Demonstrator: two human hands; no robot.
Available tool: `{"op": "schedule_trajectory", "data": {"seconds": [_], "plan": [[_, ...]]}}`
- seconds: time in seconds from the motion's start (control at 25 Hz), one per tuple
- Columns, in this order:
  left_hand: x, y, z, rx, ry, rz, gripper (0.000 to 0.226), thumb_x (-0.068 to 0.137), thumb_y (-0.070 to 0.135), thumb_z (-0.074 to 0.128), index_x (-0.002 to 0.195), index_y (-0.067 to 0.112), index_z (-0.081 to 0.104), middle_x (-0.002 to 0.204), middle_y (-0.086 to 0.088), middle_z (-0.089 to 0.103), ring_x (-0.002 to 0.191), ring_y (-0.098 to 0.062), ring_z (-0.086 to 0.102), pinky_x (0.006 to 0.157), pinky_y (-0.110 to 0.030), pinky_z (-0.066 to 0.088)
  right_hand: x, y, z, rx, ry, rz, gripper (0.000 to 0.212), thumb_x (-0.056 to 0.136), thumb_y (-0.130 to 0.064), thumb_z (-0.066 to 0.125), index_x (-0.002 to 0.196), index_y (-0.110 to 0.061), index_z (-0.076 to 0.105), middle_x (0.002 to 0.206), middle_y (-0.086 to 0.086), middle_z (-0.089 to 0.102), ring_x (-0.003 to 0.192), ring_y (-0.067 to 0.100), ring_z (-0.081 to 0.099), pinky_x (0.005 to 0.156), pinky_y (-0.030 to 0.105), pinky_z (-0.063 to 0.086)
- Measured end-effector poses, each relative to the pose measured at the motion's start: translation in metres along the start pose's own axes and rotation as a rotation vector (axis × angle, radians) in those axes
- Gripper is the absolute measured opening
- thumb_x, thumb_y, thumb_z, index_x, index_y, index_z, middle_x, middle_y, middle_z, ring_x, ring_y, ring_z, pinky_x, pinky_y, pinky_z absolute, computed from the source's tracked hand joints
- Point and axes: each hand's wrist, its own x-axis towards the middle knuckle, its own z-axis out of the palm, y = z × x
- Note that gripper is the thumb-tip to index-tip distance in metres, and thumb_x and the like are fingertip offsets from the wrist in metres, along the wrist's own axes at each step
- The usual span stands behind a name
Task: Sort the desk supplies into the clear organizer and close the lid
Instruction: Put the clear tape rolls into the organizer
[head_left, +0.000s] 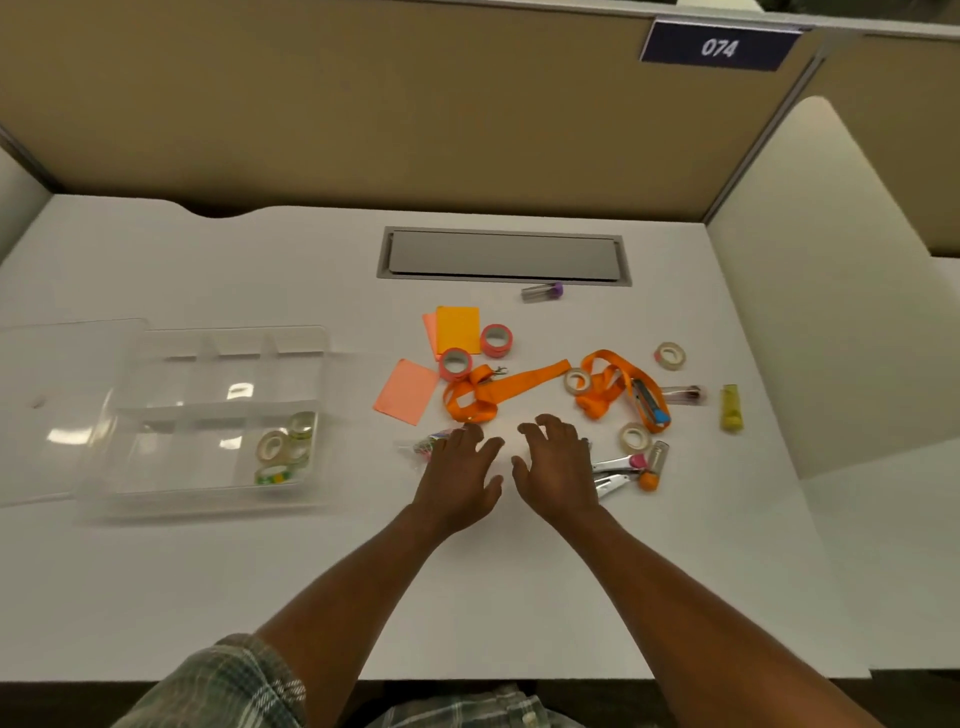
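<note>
Forearms (363, 587) cross the worktop's (208, 597) near edge; left grip (460, 467) and right grip (558, 467) hover released, empty, just short of the orange lanyard (511, 384). Best pinch a loose tape roll (635, 437) apiece, then carry them to the open clear organizer (208, 506) by the left edge.

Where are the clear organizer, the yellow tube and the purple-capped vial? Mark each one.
clear organizer (208, 410), head view, on its long middle divider.
yellow tube (731, 408), head view, on the middle of its body.
purple-capped vial (537, 292), head view, on its clear body.
</note>
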Motion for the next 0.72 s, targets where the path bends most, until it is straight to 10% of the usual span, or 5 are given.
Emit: {"op": "schedule_trajectory", "data": {"seconds": [0.28,0.72], "plan": [[0.017,0.045,0.035,0.124,-0.135,0.029,0.049,0.09,0.044,0.052,0.135,0.025,0.051,0.142,-0.011,0.044,0.121,-0.03,0.046,0.096,-0.043,0.039,0.013,0.055,0.001,-0.143,-0.264,0.102,0.054,0.096,-0.04,0.051,0.145,-0.022,0.041,0.158,0.013,0.033,0.147,0.034,0.026,0.119,0.051,0.021],[0.017,0.034,0.049,0.19,-0.199,-0.019,0.046,0.08,0.051,0.069,0.11,0.017,0.066,0.123,-0.009,0.057,0.104,-0.027,0.054,0.084,-0.04,0.048,0.012,0.046,0.013,-0.2,-0.2,-0.019,0.036,0.096,-0.035,0.055,0.125,-0.014,0.059,0.126,0.012,0.059,0.124,0.031,0.049,0.112,0.049,0.029]]}}
